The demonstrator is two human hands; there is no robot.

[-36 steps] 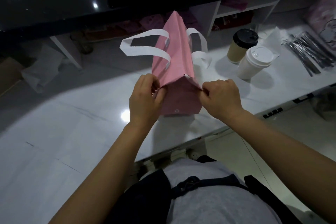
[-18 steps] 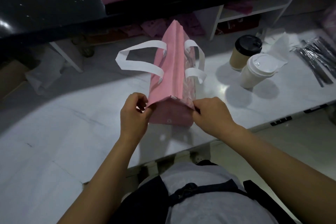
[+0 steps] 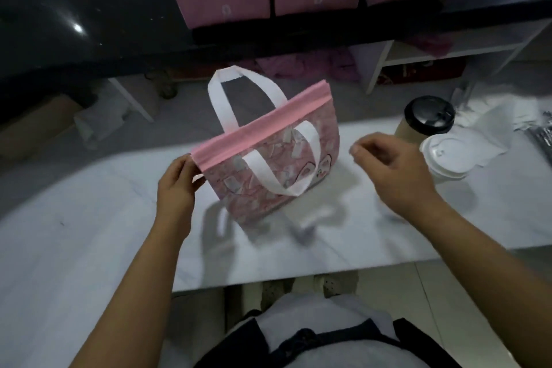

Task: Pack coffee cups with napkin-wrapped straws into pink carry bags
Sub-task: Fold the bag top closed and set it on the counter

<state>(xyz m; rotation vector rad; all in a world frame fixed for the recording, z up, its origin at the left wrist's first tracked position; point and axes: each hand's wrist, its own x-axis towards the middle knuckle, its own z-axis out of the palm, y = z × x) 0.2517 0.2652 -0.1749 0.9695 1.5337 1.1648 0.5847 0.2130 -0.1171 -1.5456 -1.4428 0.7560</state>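
On the white counter (image 3: 89, 233) the pink carry bag (image 3: 268, 176) stands upright, printed side toward the person. Left hand (image 3: 176, 185), arm stretched forward, pinches its top-left corner. Right hand (image 3: 394, 170) hovers beside the bag (not touching, fingers loosely curled, holding nothing), near the white-lidded coffee cup (image 3: 448, 158).

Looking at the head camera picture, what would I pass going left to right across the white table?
left hand → pink bag → right hand → white-lidded cup → white napkin
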